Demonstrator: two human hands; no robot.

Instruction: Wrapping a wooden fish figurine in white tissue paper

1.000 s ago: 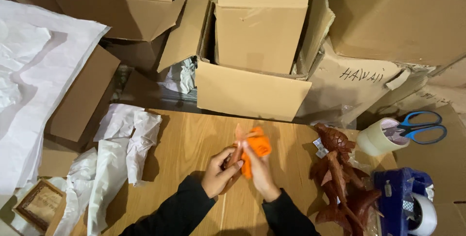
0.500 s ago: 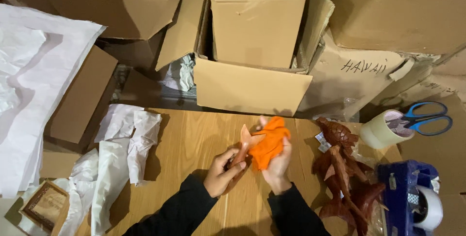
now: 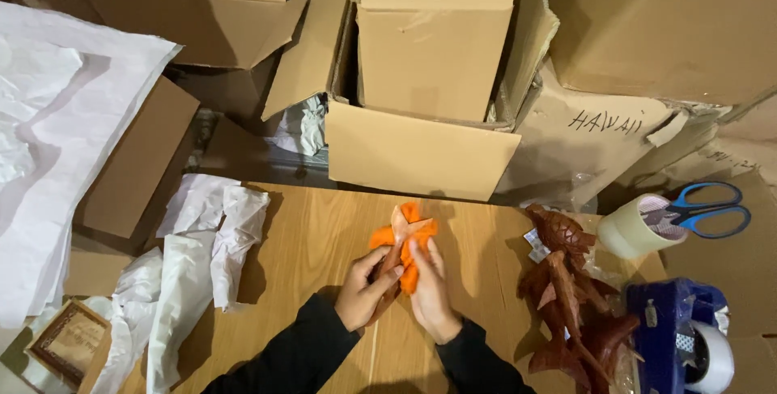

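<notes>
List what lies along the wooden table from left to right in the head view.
Crumpled white paper → left hand → orange cloth → right hand → dark wooden carvings → blue tape dispenser.

A small carved wooden figure (image 3: 396,252), light reddish-brown with a forked tail at its upper end, stands roughly upright above the desk (image 3: 307,232), tail up. A crumpled bright orange cloth (image 3: 409,236) wraps around its middle, bunched on both sides and hanging down its right side.
</notes>
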